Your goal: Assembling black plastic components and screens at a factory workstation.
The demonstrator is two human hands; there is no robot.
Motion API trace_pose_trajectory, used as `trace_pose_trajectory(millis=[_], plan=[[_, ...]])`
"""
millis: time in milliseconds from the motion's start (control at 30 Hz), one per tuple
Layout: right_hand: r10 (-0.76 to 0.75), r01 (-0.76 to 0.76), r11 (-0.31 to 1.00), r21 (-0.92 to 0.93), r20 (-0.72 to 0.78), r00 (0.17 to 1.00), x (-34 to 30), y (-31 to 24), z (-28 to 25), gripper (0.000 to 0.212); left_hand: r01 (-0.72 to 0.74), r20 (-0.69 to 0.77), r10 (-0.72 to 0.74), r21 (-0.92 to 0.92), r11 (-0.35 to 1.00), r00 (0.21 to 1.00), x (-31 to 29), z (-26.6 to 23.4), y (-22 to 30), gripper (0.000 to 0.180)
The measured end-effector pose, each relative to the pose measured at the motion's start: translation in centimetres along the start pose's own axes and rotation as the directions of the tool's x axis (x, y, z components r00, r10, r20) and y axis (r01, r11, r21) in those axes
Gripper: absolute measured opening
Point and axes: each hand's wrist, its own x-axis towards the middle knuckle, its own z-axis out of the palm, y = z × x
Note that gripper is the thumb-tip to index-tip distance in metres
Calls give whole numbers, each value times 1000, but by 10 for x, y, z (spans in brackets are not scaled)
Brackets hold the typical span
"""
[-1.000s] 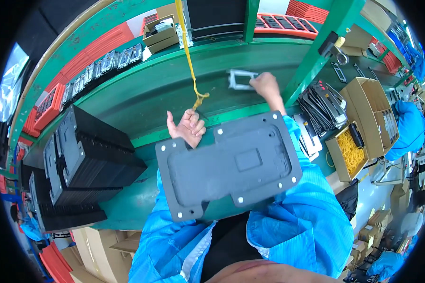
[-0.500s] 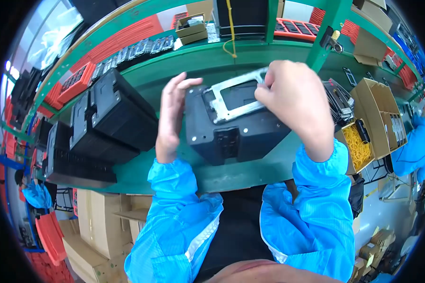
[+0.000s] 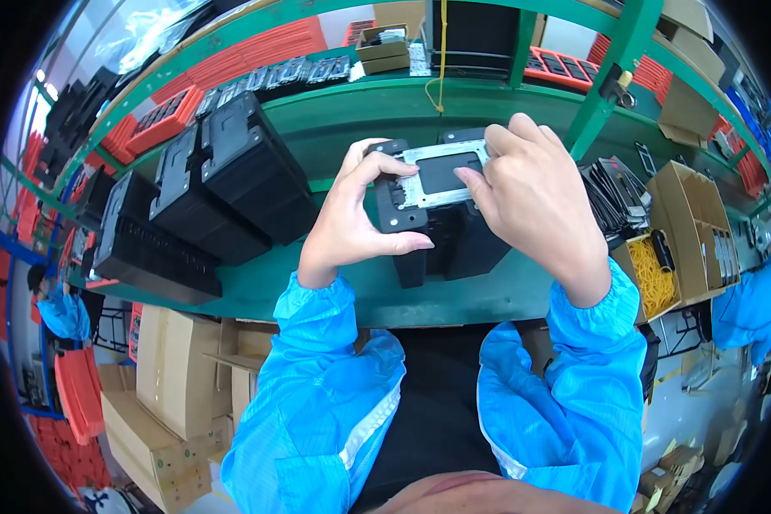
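A silvery rectangular metal frame (image 3: 441,201) lies over a black plastic case (image 3: 454,248) in front of me, with a dark surface showing through its opening. My left hand (image 3: 351,201) curls its fingers over the frame's left edge. Its thumb stretches apart, along the near left corner of the case. On the other side, my right hand (image 3: 531,188) grips the right end of the frame, thumb on the inner edge and fingers bent. That right end is mostly hidden behind the hand.
Several black cases (image 3: 244,180) stand at the left of the green bench (image 3: 351,304). At the right are cardboard boxes (image 3: 690,223), yellow cord (image 3: 655,278) and black parts (image 3: 612,193). A green post (image 3: 604,103) rises behind. Red trays (image 3: 167,116) line the shelf.
My left hand has moved in from beside the case and now touches the frame's left edge. In the picture, case and frame sit farther right. My right hand keeps its hold.
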Motion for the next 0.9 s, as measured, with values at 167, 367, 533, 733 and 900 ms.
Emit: trace_pose_trajectory(millis=[167, 367, 533, 733, 900], plan=[[29, -20, 993, 114, -77, 997, -17, -12, -14, 20, -22, -349, -188, -519, 854, 918, -56, 18, -26, 115], [323, -39, 832, 553, -427, 845, -76, -8, -8, 21, 807, -923, -255, 91, 583, 288, -105, 46, -112, 131], [380, -115, 843, 526, -431, 818, -54, -12, 10, 20, 936, -983, -20, 167, 311, 183, -83, 21, -152, 147], [353, -193, 905, 379, -415, 839, -61, 32, 18, 18, 930, -964, -107, 200, 309, 243, -120, -3, -174, 155], [546, -328, 818, 472, -457, 702, -109, 91, 25, 17, 790, -898, -35, 367, 491, 439, -143, -32, -216, 157]])
